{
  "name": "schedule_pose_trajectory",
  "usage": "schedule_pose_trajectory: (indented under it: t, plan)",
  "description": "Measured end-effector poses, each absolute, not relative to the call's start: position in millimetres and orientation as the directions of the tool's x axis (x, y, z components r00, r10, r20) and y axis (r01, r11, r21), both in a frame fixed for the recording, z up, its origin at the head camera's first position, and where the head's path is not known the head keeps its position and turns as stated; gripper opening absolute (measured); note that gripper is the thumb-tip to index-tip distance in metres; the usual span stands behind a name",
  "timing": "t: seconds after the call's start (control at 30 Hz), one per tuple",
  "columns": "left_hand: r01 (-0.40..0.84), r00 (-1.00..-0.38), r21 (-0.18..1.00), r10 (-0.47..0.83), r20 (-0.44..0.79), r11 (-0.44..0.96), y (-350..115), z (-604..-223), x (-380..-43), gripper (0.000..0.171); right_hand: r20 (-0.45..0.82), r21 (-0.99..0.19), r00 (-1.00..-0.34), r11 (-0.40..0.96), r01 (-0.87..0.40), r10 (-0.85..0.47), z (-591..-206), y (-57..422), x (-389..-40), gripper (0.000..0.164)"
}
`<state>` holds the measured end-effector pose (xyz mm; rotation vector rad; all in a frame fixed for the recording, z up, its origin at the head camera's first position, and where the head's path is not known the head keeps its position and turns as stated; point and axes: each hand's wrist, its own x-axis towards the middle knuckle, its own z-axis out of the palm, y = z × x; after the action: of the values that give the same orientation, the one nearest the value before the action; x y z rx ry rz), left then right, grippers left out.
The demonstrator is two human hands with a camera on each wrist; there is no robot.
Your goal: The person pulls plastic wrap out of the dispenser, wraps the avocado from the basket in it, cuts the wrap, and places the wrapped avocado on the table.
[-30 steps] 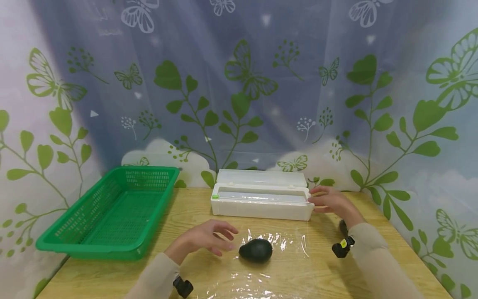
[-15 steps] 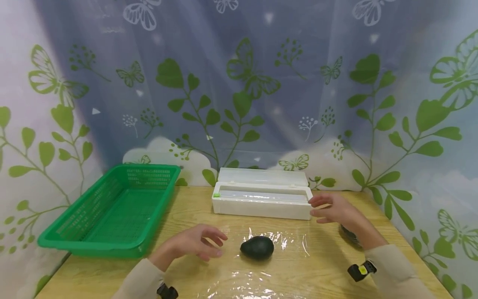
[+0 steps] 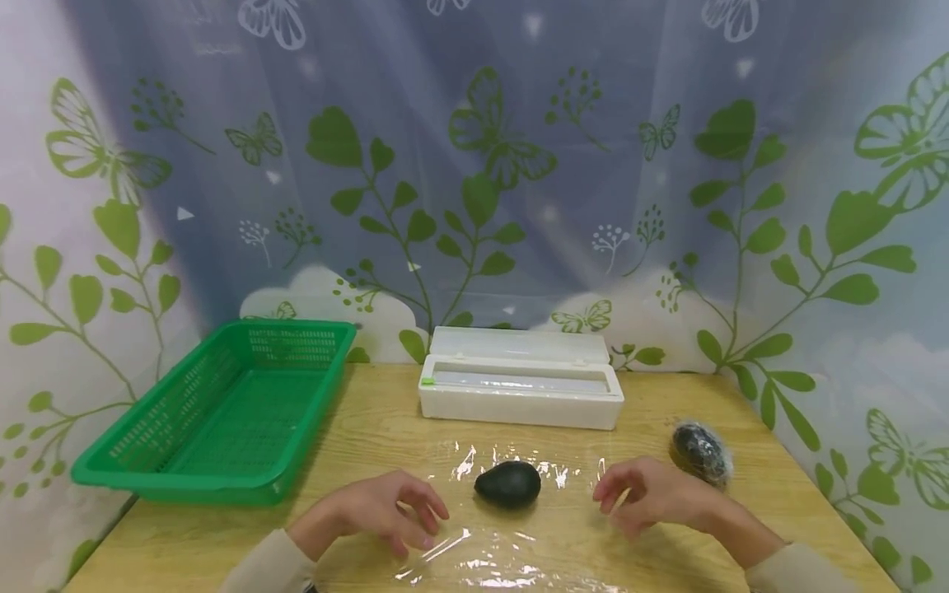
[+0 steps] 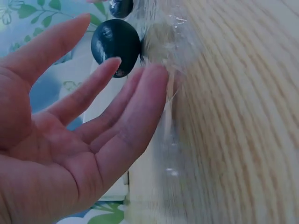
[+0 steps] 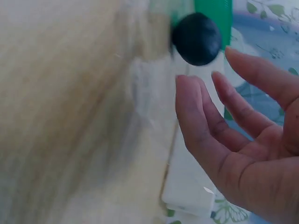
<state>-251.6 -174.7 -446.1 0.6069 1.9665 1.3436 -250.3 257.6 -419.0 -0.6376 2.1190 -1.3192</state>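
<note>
A dark green avocado [image 3: 508,484] lies on a sheet of clear plastic wrap [image 3: 497,568] spread over the table. To its left is my left hand [image 3: 381,509], fingers loosely bent with nothing in them, low over the wrap's left part. My right hand [image 3: 652,494] hovers on the other side, fingers relaxed and holding nothing. In the left wrist view the avocado [image 4: 116,46] shows beyond the spread fingers; in the right wrist view the avocado [image 5: 196,39] is just past the fingertips. A second avocado in plastic wrap [image 3: 700,453] rests behind the right wrist.
A white plastic wrap dispenser box [image 3: 519,403] stands at the back with its lid raised and a roll inside. A green plastic basket [image 3: 274,486] occupies the table's left side. Behind the table [image 3: 371,445] hangs a curtain [image 3: 563,272] with leaves and butterflies.
My right hand has come away from the dispenser's right end, toward me and beside the avocado. My left hand has shifted slightly left and nearer to me. The wrapped avocado is now uncovered.
</note>
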Motion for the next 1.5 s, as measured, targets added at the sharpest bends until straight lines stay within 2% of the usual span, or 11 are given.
schedule_pose_trajectory:
  t: [0.13, 0.27, 0.47, 0.67, 0.77, 0.87, 1.07, 1.27, 1.37, 1.5]
  plan:
    - [0.0, -0.62, 0.929, 0.729, -0.29, 0.37, -174.1, -445.8, -250.4, 0.028, -0.223, -0.908, -0.656, 0.399, -0.13, -0.721, -432.1, 249.9, -242.9, 0.033]
    - [-0.009, -0.586, 0.916, 0.74, -0.331, 0.402, -172.2, -446.8, -250.4, 0.023, -0.219, -0.881, -0.643, 0.432, -0.194, -0.734, -437.8, 243.5, -236.5, 0.027]
    - [-0.03, -0.595, 0.888, 0.706, -0.385, 0.459, -167.3, -451.6, -253.3, 0.018, -0.188, -0.808, -0.652, 0.493, -0.323, -0.735, -439.7, 233.9, -230.9, 0.026]
    - [-0.025, -0.595, 0.869, 0.691, -0.41, 0.494, -165.3, -453.7, -257.1, 0.015, -0.061, -0.658, -0.6, 0.484, -0.577, -0.798, -443.7, 226.5, -226.5, 0.023]
    - [-0.013, -0.597, 0.867, 0.691, -0.407, 0.499, -165.5, -453.9, -258.0, 0.014, -0.027, -0.604, -0.577, 0.473, -0.641, -0.816, -443.6, 224.5, -225.0, 0.018]
    - [-0.005, -0.59, 0.866, 0.698, -0.406, 0.5, -165.8, -453.4, -258.4, 0.016, -0.062, -0.646, -0.577, 0.473, -0.599, -0.815, -441.8, 225.8, -226.6, 0.013]
    - [0.058, -0.545, 0.876, 0.751, -0.374, 0.478, -166.7, -450.4, -260.6, 0.023, -0.147, -0.845, -0.563, 0.399, -0.356, -0.813, -439.8, 236.6, -237.7, 0.003]
    - [0.121, -0.527, 0.885, 0.785, -0.327, 0.45, -166.6, -448.6, -263.2, 0.026, -0.125, -0.895, -0.549, 0.333, -0.297, -0.826, -439.3, 244.4, -248.5, 0.001]
    - [0.153, -0.535, 0.889, 0.792, -0.293, 0.432, -165.3, -449.9, -263.1, 0.027, -0.132, -0.905, -0.58, 0.337, -0.26, -0.804, -437.9, 244.5, -251.0, 0.005]
    - [0.189, -0.555, 0.888, 0.791, -0.257, 0.42, -161.2, -452.1, -261.0, 0.027, -0.149, -0.897, -0.658, 0.382, -0.225, -0.738, -435.2, 243.6, -252.9, 0.008]
